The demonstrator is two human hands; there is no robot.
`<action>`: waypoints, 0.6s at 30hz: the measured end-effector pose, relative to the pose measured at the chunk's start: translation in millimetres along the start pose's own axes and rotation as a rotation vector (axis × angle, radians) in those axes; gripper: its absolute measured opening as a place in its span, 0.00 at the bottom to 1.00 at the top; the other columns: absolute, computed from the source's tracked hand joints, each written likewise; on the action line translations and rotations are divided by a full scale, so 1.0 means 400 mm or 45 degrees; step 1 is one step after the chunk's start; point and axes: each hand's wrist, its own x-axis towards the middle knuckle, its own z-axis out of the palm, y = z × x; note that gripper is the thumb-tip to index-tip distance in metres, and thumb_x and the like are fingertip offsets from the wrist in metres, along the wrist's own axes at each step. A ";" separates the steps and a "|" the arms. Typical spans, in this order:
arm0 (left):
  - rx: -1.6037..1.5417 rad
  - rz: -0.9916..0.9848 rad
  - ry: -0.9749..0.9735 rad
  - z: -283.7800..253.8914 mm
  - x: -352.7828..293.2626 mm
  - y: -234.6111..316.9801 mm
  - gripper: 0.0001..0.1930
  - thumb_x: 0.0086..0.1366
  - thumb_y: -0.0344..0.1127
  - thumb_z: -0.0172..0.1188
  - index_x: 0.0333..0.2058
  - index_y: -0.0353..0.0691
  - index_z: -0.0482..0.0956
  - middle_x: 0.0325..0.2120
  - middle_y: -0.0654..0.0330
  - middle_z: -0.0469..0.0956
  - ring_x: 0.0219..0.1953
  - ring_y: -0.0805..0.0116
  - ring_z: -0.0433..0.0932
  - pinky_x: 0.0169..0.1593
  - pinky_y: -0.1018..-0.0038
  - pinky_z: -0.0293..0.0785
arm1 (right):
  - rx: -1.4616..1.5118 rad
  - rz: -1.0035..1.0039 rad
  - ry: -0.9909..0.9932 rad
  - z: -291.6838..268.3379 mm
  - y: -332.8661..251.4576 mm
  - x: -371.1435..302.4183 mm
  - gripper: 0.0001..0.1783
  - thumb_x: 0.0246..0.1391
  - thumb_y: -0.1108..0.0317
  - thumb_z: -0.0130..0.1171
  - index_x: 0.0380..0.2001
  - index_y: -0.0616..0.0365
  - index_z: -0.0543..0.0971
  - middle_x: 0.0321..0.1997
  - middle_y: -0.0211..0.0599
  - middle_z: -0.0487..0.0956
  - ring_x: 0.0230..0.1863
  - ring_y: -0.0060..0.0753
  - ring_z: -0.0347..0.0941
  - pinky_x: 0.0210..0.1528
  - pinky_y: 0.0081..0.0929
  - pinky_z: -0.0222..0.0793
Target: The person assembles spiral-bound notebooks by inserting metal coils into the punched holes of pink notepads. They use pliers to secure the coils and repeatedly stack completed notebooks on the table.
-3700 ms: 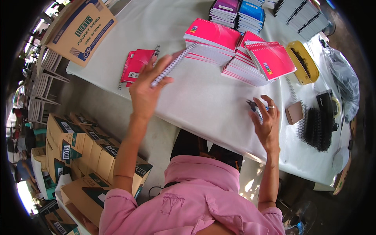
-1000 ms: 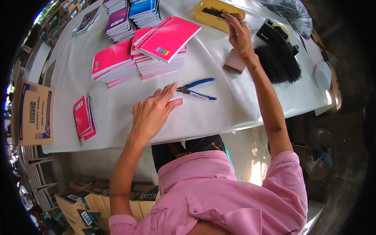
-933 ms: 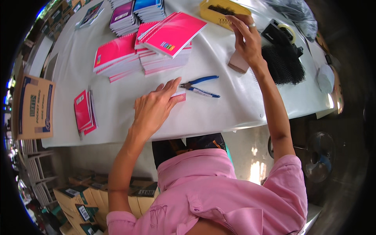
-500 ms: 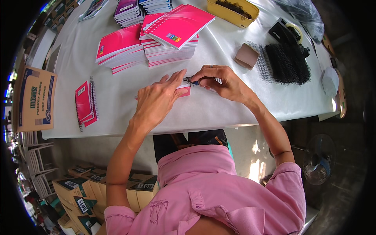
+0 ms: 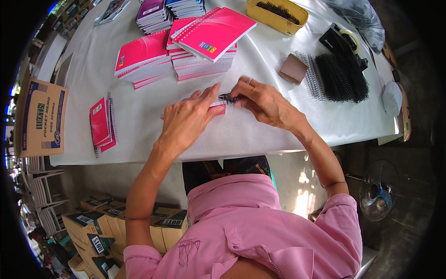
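Under my left hand (image 5: 185, 118) lies a small pink notebook (image 5: 221, 111) near the front of the table. The fingers and thumb of that hand grip it and cover most of it. My right hand (image 5: 270, 105) is closed around small pliers with dark jaws (image 5: 225, 97) and bluish handles. The jaws meet the notebook's right end, close to my left fingertips. Whether they pinch a wire there is too small to tell. To the left lie a few pink spiral-bound notebooks (image 5: 99, 122), their coils along the edge.
Stacks of pink notebooks (image 5: 200, 65) stand behind my hands. A yellow tub (image 5: 289, 29) of dark coils, a brown block (image 5: 293, 69), black wire spirals (image 5: 341, 76) and a tape dispenser (image 5: 335, 39) are at the right. A carton (image 5: 42, 117) stands at the left edge.
My right hand has turned slightly, with its fingers drawn in around the pliers. The left hand stays in place on the notebook.
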 end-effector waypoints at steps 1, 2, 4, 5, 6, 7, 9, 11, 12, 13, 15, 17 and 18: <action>-0.005 -0.025 -0.028 -0.001 0.002 0.001 0.28 0.67 0.49 0.58 0.61 0.42 0.71 0.43 0.51 0.83 0.43 0.49 0.84 0.34 0.55 0.81 | -0.104 0.002 -0.035 0.000 0.000 -0.002 0.07 0.59 0.73 0.60 0.37 0.63 0.72 0.41 0.41 0.75 0.36 0.48 0.76 0.37 0.42 0.69; -0.011 -0.050 -0.056 -0.002 0.003 0.001 0.28 0.67 0.49 0.59 0.61 0.42 0.71 0.41 0.50 0.83 0.41 0.48 0.84 0.33 0.56 0.81 | -0.090 0.019 -0.008 0.001 -0.006 -0.003 0.08 0.58 0.72 0.60 0.37 0.62 0.72 0.42 0.42 0.75 0.37 0.50 0.75 0.38 0.43 0.68; -0.008 -0.002 0.012 0.002 0.000 -0.003 0.28 0.67 0.50 0.59 0.61 0.42 0.71 0.38 0.48 0.84 0.39 0.48 0.84 0.32 0.56 0.80 | -0.058 0.048 0.044 0.001 -0.030 0.002 0.10 0.57 0.71 0.61 0.38 0.61 0.72 0.43 0.43 0.74 0.39 0.54 0.75 0.38 0.46 0.68; -0.007 0.022 0.046 0.004 -0.002 -0.004 0.28 0.67 0.50 0.59 0.61 0.42 0.71 0.36 0.47 0.84 0.38 0.48 0.84 0.32 0.56 0.80 | -0.123 -0.002 0.057 0.001 -0.029 0.004 0.11 0.56 0.70 0.62 0.38 0.62 0.72 0.43 0.43 0.75 0.38 0.54 0.76 0.38 0.45 0.70; -0.017 0.024 0.044 0.004 -0.002 -0.004 0.28 0.66 0.50 0.60 0.61 0.42 0.71 0.37 0.46 0.84 0.38 0.48 0.84 0.32 0.56 0.80 | -0.189 -0.049 0.069 0.000 -0.028 0.006 0.11 0.56 0.70 0.62 0.38 0.62 0.72 0.43 0.44 0.76 0.37 0.54 0.76 0.38 0.45 0.72; -0.027 0.026 0.041 0.004 -0.002 -0.003 0.28 0.66 0.49 0.60 0.61 0.43 0.70 0.38 0.46 0.83 0.38 0.47 0.84 0.32 0.56 0.80 | -0.255 -0.097 0.082 0.000 -0.026 0.006 0.12 0.55 0.69 0.62 0.38 0.62 0.72 0.43 0.44 0.76 0.36 0.54 0.77 0.38 0.45 0.74; -0.026 0.007 0.014 0.004 -0.002 -0.002 0.28 0.66 0.49 0.61 0.61 0.44 0.70 0.40 0.48 0.83 0.38 0.48 0.84 0.32 0.56 0.80 | -0.283 -0.063 0.025 0.003 -0.023 0.004 0.11 0.56 0.70 0.62 0.39 0.62 0.73 0.42 0.44 0.77 0.37 0.53 0.77 0.38 0.45 0.73; -0.003 -0.034 -0.035 0.002 -0.001 -0.002 0.29 0.65 0.48 0.61 0.62 0.45 0.70 0.44 0.51 0.83 0.39 0.49 0.84 0.33 0.57 0.80 | -0.243 -0.038 0.032 0.002 -0.031 0.004 0.11 0.56 0.71 0.61 0.40 0.63 0.74 0.40 0.44 0.77 0.39 0.53 0.76 0.38 0.45 0.73; -0.007 -0.001 0.002 0.001 -0.001 0.002 0.28 0.65 0.48 0.62 0.61 0.46 0.71 0.45 0.54 0.82 0.40 0.50 0.84 0.33 0.57 0.80 | -0.191 -0.032 0.066 -0.003 -0.045 0.010 0.10 0.56 0.72 0.61 0.40 0.63 0.75 0.39 0.45 0.78 0.40 0.52 0.76 0.39 0.44 0.73; -0.011 0.033 0.039 0.000 -0.003 0.008 0.28 0.65 0.48 0.62 0.61 0.48 0.72 0.47 0.56 0.82 0.40 0.51 0.84 0.33 0.58 0.81 | -0.138 -0.026 0.100 -0.006 -0.056 0.014 0.10 0.56 0.73 0.61 0.41 0.63 0.75 0.38 0.45 0.78 0.41 0.52 0.76 0.39 0.44 0.72; -0.040 0.081 0.046 0.003 -0.004 0.009 0.26 0.64 0.48 0.62 0.60 0.50 0.73 0.49 0.60 0.81 0.40 0.52 0.84 0.33 0.59 0.81 | -0.065 0.155 -0.128 -0.014 -0.070 0.019 0.09 0.56 0.74 0.61 0.40 0.63 0.76 0.38 0.45 0.78 0.43 0.52 0.76 0.40 0.42 0.72; -0.088 0.109 -0.015 0.013 -0.008 -0.005 0.25 0.64 0.49 0.62 0.59 0.53 0.75 0.50 0.63 0.81 0.41 0.54 0.84 0.33 0.60 0.81 | 0.004 0.133 -0.153 -0.021 -0.057 0.017 0.09 0.55 0.74 0.63 0.38 0.63 0.77 0.39 0.45 0.78 0.44 0.51 0.75 0.42 0.41 0.72; -0.097 0.109 -0.043 0.011 -0.004 -0.001 0.25 0.63 0.50 0.62 0.59 0.53 0.75 0.50 0.63 0.81 0.40 0.54 0.84 0.34 0.60 0.81 | 0.034 0.022 -0.064 -0.027 -0.018 0.013 0.09 0.54 0.73 0.64 0.37 0.63 0.77 0.40 0.44 0.78 0.44 0.51 0.75 0.43 0.40 0.71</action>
